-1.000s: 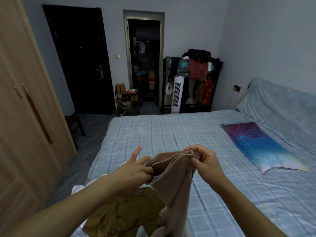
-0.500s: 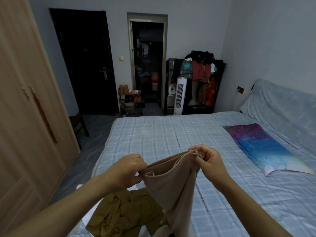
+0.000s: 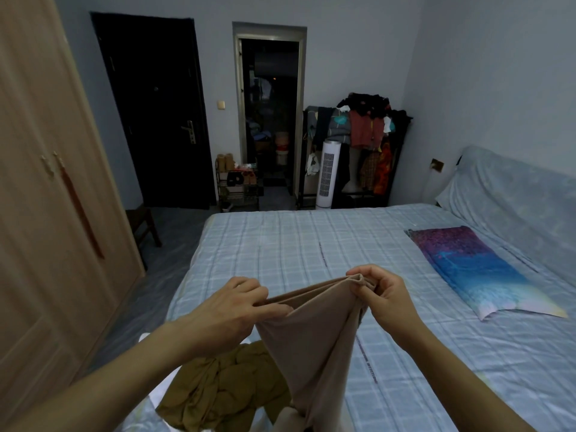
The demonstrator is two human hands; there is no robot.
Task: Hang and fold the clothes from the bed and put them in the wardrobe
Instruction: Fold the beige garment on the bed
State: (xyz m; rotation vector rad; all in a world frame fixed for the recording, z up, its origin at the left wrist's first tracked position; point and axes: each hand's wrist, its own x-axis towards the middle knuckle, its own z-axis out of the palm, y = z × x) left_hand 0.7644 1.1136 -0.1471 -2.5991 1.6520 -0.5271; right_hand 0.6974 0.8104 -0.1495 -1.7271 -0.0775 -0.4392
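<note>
I hold a beige garment [image 3: 311,338] up over the near end of the bed [image 3: 311,244]. My left hand [image 3: 230,310] pinches its top edge on the left. My right hand [image 3: 383,294] pinches the bunched top edge on the right. The cloth hangs down between my hands to the bottom of the view. Under it, an olive-brown garment [image 3: 224,391] lies crumpled on the bed, with a bit of white cloth [image 3: 162,391] beside it. The wooden wardrobe [image 3: 46,213] stands along the left wall, its doors closed.
A purple and blue pillow [image 3: 473,269] lies on the right of the checked sheet. Beyond the bed stand a loaded clothes rack [image 3: 364,132], a white tower fan [image 3: 327,176], a shoe shelf [image 3: 238,185] and a dark stool [image 3: 143,222]. A dark door and an open doorway are in the far wall.
My left hand has closed its raised finger onto the garment's edge and drawn left, so the top edge now spreads wider between my hands. The camera view has dropped slightly.
</note>
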